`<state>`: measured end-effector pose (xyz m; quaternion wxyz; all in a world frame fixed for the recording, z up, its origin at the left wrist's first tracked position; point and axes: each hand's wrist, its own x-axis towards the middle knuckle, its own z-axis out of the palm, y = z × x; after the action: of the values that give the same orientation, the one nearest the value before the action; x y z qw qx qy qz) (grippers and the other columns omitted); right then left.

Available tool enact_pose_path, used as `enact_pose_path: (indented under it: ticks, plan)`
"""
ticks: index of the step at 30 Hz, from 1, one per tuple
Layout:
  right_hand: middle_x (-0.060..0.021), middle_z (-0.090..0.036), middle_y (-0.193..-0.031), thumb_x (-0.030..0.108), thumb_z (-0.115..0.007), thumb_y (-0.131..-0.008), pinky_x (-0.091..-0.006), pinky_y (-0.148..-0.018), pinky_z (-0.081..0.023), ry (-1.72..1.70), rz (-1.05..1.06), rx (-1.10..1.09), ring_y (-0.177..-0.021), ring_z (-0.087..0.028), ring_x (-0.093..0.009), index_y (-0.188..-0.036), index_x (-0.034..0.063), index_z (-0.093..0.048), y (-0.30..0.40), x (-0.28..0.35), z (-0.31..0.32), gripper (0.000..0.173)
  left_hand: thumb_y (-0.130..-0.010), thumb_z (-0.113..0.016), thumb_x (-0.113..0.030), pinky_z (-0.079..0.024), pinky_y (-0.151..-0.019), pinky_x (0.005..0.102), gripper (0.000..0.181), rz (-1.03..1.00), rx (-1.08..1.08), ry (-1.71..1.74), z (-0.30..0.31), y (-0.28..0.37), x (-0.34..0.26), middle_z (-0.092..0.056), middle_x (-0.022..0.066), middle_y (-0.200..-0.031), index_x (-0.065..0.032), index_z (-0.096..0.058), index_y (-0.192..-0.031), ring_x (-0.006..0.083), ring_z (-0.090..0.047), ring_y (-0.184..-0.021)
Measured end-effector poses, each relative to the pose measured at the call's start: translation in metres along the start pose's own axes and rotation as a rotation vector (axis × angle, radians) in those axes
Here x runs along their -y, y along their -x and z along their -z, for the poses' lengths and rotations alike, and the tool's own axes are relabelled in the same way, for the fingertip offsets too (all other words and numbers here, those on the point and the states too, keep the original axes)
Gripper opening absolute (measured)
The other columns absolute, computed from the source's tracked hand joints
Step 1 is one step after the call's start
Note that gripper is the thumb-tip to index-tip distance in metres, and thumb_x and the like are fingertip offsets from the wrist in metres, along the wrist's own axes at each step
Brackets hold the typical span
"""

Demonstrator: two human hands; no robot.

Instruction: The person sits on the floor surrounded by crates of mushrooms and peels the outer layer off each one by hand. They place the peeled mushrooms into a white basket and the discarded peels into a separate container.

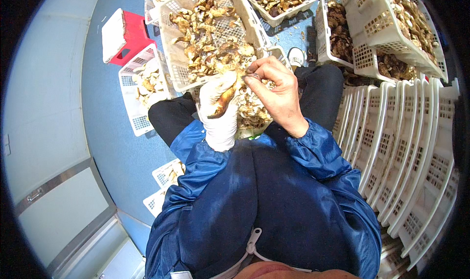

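Observation:
My left hand (219, 106), in a white glove, grips a brown mushroom (223, 103) whose curved, glossy end shows below the thumb. The pale upper part of the mushroom reaches toward my bare right hand (272, 86). The right thumb and fingers pinch at that part, and a small dark thing shows between the fingertips; what it is cannot be told. Just beyond both hands a white plastic crate (172, 60) holds many brown mushrooms (205, 33). Below the hands, between my knees, lie many small, pale mushroom pieces (253, 110) in another container, partly hidden.
A red plastic stool (134, 34) and a white crate of pale pieces (125, 95) stand at left. Full crates of mushrooms (273, 20) stand ahead and, stacked, at upper right (382, 25). Nested white crates (400, 146) line my right side. Smaller crates (159, 176) sit at lower left.

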<state>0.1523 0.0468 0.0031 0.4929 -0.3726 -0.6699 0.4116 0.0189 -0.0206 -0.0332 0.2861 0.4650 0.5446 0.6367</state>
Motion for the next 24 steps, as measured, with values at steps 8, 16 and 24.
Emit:
enact_pose_path:
  ticks: [8,16,24]
  plan:
    - [-0.0037,-0.064,-0.074,0.003,-0.067,-0.081,-0.0238,-0.060,-0.044,-0.203,-0.138,-0.090,-0.065,-0.057,-0.009,-0.083,-0.0013,-0.066,0.002,-0.006,-0.003,0.005,-0.076,-0.067,0.010,-0.048,-0.094,0.0330,0.040,0.027,-0.034,0.060,0.000,0.000,0.003,-0.063,0.0139,-0.113,0.0012,-0.056,-0.114,0.0212,-0.061,-0.104]
    - [0.0004,-0.064,-0.069,0.008,-0.068,-0.081,-0.0228,-0.056,-0.043,-0.348,-0.482,-0.058,-0.061,-0.054,-0.006,-0.077,0.0018,-0.067,0.015,-0.054,0.011,0.008,-0.081,-0.057,0.011,-0.050,-0.096,0.0359,0.042,0.463,-0.129,0.815,0.001,-0.002,-0.013,-0.061,0.0149,-0.117,0.0036,-0.052,-0.123,0.0236,-0.061,-0.107]
    - [-0.0086,-0.066,-0.106,0.009,-0.064,-0.085,-0.0317,-0.091,-0.048,-1.126,-0.703,0.198,-0.098,-0.062,-0.017,-0.089,0.0033,-0.064,0.020,-0.043,0.016,0.007,-0.088,-0.057,-0.003,-0.045,-0.099,0.0423,0.037,0.447,-0.044,0.894,0.013,-0.005,0.005,-0.061,0.0132,-0.116,0.0019,-0.052,-0.125,0.0243,-0.059,-0.107]
